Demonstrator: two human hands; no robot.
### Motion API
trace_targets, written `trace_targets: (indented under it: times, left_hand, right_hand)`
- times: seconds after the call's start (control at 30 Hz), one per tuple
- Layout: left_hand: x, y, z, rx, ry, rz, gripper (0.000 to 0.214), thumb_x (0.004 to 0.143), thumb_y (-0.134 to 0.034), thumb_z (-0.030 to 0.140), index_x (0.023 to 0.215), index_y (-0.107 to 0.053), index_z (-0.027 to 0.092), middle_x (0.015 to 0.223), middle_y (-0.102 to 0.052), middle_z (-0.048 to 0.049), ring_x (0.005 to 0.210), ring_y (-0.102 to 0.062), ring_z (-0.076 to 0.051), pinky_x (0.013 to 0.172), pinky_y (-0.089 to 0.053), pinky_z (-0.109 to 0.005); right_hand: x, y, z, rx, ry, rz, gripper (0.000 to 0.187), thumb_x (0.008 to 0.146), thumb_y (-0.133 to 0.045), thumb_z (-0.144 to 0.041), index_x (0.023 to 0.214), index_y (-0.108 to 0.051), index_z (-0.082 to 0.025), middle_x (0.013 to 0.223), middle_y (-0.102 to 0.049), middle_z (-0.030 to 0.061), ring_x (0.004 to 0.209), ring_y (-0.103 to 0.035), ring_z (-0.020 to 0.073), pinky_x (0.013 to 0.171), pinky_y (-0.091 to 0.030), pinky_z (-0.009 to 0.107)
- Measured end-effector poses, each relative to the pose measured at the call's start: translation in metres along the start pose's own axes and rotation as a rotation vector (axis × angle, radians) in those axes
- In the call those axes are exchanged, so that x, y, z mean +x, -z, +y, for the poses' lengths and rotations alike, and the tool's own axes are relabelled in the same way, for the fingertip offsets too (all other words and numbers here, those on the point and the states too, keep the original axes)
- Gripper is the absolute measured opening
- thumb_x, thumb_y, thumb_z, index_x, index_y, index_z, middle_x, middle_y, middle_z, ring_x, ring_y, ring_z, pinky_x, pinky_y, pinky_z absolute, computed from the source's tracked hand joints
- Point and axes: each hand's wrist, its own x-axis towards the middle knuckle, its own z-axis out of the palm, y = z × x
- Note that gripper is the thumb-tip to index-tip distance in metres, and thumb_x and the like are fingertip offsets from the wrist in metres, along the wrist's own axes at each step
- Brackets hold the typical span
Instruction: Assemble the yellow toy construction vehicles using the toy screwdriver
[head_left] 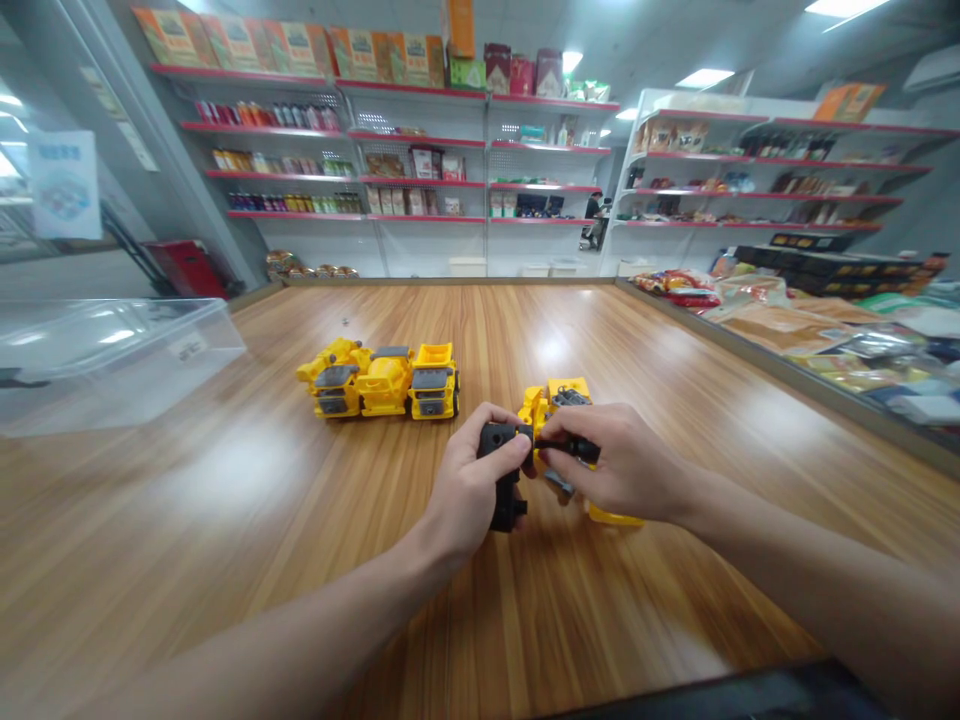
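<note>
Bright ceiling lights glare on the tabletop; edges blur.

The left hand holds a chunky black plastic toy part, touching a small black plastic piece pinched by the right hand. A broken-up yellow plastic toy truck lies just past the right hand. A row of yellow plastic toy trucks sits farther left on the shiny brown wooden table.

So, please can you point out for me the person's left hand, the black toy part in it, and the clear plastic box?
Left hand (469,495), head view, on the back of the hand.
Black toy part (508,512), head view, on its lower end.
Clear plastic box (112,372), head view, on its front wall.
</note>
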Motion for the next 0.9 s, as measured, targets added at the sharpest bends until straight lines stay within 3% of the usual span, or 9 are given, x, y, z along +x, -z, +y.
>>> trace_targets:
  times: [0.13, 0.3, 0.47, 0.63, 0.9]
  left_hand:
    - [0.0002, -0.0008, -0.0001, -0.006, 0.004, -0.015, 0.024, 0.083, -0.061, 0.038, 0.096, -0.05, 0.021, 0.072, -0.061, 0.0001, 0.046, -0.055, -0.014, 0.036, -0.048, -0.025]
    - [0.0007, -0.0004, -0.0004, -0.009, 0.008, -0.008, 0.026, 0.082, -0.062, 0.039, 0.096, -0.05, 0.021, 0.071, -0.06, 0.0003, 0.046, -0.055, -0.013, 0.036, -0.048, -0.025]
    - [0.0, -0.0001, 0.0002, -0.001, 0.011, -0.018, 0.025, 0.083, -0.061, 0.039, 0.097, -0.05, 0.021, 0.072, -0.06, -0.0002, 0.046, -0.055, -0.014, 0.036, -0.048, -0.025]
    - [0.0, -0.0002, -0.0002, 0.003, 0.008, -0.021, 0.024, 0.083, -0.06, 0.039, 0.096, -0.051, 0.021, 0.071, -0.059, 0.0001, 0.047, -0.055, -0.014, 0.036, -0.048, -0.026]
    - [0.0003, -0.0005, 0.0003, -0.017, 0.022, -0.001, 0.028, 0.08, -0.063, 0.04, 0.096, -0.051, 0.021, 0.07, -0.06, 0.0003, 0.045, -0.055, -0.013, 0.035, -0.048, -0.025]
  right_hand:
    - [0.0003, -0.0005, 0.0, -0.051, 0.035, -0.058, 0.028, 0.093, -0.049, -0.023, 0.068, -0.058, -0.016, 0.064, -0.059, 0.0009, 0.059, -0.051, 0.0105, 0.06, -0.035, 0.026]
    - [0.0023, 0.0, -0.0016, 0.014, -0.017, -0.016, 0.007, 0.086, -0.057, -0.019, 0.084, -0.062, -0.015, 0.075, -0.065, 0.0013, 0.065, -0.056, 0.0106, 0.062, -0.038, 0.024]
    - [0.0019, 0.0006, -0.0021, -0.047, 0.008, -0.067, 0.028, 0.093, -0.049, -0.022, 0.067, -0.058, -0.015, 0.062, -0.058, 0.0002, 0.056, -0.049, 0.0093, 0.058, -0.034, 0.025]
    - [0.0003, 0.0004, -0.0032, 0.004, -0.046, -0.041, 0.006, 0.085, -0.057, -0.019, 0.084, -0.062, -0.015, 0.074, -0.064, 0.0013, 0.063, -0.055, 0.0107, 0.061, -0.038, 0.023]
    - [0.0021, -0.0002, -0.0008, -0.045, 0.01, -0.114, 0.023, 0.091, -0.049, -0.018, 0.073, -0.064, -0.015, 0.065, -0.061, 0.0016, 0.059, -0.053, 0.0105, 0.059, -0.036, 0.024]
